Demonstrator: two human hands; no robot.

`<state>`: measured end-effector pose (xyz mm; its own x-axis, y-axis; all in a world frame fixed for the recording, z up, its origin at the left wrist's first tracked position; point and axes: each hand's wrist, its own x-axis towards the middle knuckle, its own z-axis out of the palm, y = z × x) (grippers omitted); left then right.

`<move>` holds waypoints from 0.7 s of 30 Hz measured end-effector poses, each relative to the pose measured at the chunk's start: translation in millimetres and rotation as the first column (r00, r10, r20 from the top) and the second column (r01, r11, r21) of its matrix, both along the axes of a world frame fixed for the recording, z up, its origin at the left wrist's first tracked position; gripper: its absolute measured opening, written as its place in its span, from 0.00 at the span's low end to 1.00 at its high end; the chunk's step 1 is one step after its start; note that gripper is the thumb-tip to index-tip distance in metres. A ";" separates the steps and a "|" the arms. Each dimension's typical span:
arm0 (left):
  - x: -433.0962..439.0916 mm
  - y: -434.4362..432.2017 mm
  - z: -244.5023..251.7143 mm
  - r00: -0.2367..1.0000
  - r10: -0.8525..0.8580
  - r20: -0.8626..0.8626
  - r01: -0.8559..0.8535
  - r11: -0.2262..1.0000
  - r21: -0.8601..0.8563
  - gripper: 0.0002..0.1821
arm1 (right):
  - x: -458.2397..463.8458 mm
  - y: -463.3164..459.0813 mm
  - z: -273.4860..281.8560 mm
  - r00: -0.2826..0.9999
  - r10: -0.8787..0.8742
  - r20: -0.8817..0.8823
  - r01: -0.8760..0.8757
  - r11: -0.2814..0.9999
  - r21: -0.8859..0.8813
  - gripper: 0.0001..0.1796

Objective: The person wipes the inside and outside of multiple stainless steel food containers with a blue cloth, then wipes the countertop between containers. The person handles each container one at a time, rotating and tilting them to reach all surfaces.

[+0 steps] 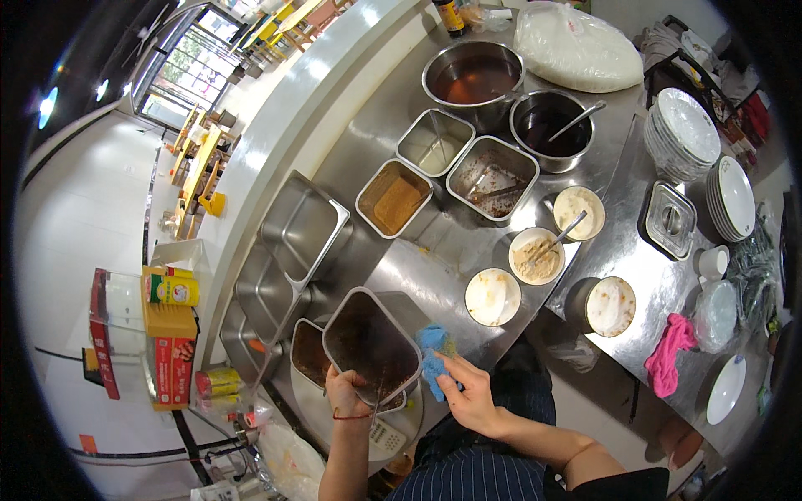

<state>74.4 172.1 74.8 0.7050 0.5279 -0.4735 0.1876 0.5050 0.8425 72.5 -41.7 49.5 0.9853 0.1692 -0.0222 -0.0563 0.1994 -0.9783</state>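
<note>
My left hand [348, 394] grips the near rim of a square steel container [374, 341], tilted, with dark residue inside and a utensil handle sticking out over the rim. At its right, my right hand [467, 394] holds a stained blue cloth [435, 357] close to the container's edge; whether they touch I cannot tell. Behind the held container, partly hidden, is another steel container [308, 354] with dark contents. Below my left hand lies a white grater-like object [387, 438] on a round white board [410, 432].
Bowls of white powder [493, 297] and paste [536, 257] stand to the right. Beyond are steel containers of brown powder [393, 199] and flakes [492, 178], and pots of red-brown [473, 75] and dark liquid [551, 128]. Empty steel pans [301, 228] line the left; plates [730, 197] and a pink cloth [670, 355] are right.
</note>
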 end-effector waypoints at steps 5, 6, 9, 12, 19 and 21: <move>-10.7 11.5 2.4 1.000 -0.012 -0.007 0.012 0.999 0.033 0.28 | 41.2 -5.3 -5.9 0.958 0.189 0.216 -0.194 0.981 0.001 0.20; -12.3 13.2 3.3 1.000 -0.023 0.020 0.022 0.999 0.044 0.28 | 48.2 -3.4 -6.4 0.952 0.207 0.224 -0.213 0.977 0.003 0.21; -17.8 19.0 10.9 0.997 -0.040 -0.071 0.049 0.991 0.126 0.28 | 64.6 4.1 -7.5 0.933 0.251 0.259 -0.254 0.967 -0.023 0.24; -25.9 15.0 13.7 0.992 -0.038 -0.124 0.052 0.992 0.111 0.28 | 78.7 15.8 -10.4 0.904 0.186 0.385 -0.183 0.982 -0.045 0.26; -39.1 7.2 8.5 0.991 -0.086 -0.099 0.081 0.995 -0.059 0.28 | 112.1 29.5 -35.1 0.937 0.347 0.037 -0.348 0.937 0.020 0.18; -36.8 7.5 6.6 0.994 -0.103 -0.041 0.100 0.993 -0.063 0.28 | 107.6 29.2 -39.3 0.955 0.294 0.022 -0.295 0.956 0.012 0.18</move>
<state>37.6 179.6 81.4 0.7309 0.4243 -0.5345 0.2769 0.5315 0.8005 180.2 -12.5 10.1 0.8919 0.4522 0.0018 -0.0954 0.1920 -0.9767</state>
